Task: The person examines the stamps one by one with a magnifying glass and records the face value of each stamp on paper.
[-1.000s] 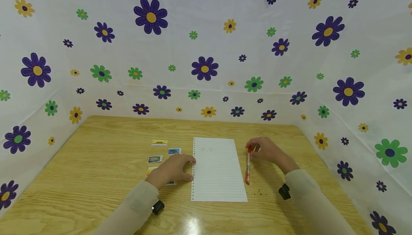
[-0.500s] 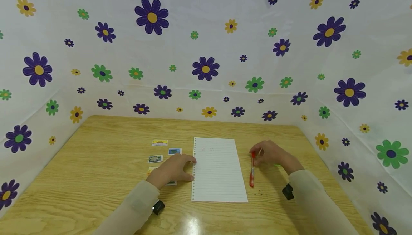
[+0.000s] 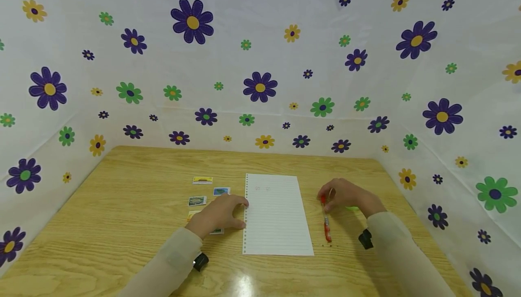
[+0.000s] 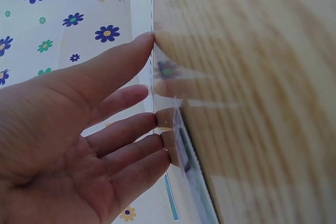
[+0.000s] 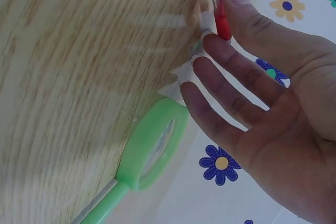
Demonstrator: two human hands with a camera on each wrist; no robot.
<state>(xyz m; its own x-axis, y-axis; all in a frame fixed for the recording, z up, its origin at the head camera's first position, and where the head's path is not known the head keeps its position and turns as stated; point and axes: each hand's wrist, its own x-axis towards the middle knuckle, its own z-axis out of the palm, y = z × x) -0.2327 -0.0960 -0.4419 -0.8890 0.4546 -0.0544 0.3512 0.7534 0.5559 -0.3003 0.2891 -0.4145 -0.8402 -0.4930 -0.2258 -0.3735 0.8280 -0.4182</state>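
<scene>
My right hand (image 3: 343,194) pinches a red pen (image 3: 327,224) near its far end, to the right of the paper. In the right wrist view the thumb lies against the pen (image 5: 221,17), while the other fingers are loosely bent over the table. A sheet of lined, punched paper (image 3: 278,224) lies in the middle, with small faint marks near its top. My left hand (image 3: 217,215) rests at the paper's left edge, fingers and thumb spread. Its fingertips (image 4: 152,142) meet the tabletop, and it partly covers some stamp-like picture cards.
Several small cards, such as a yellow one (image 3: 202,180), a blue one (image 3: 221,190) and a green one (image 3: 197,200), lie left of the paper. A green magnifying glass (image 5: 149,140) lies below my right hand. Dark specks (image 3: 330,245) dot the wood. Flowered cloth (image 3: 260,53) encloses the table.
My right hand has moved right and slightly nearer with the pen, and the pen's near end has swung right. A bit of green now shows beneath the wrist. The left hand stays put.
</scene>
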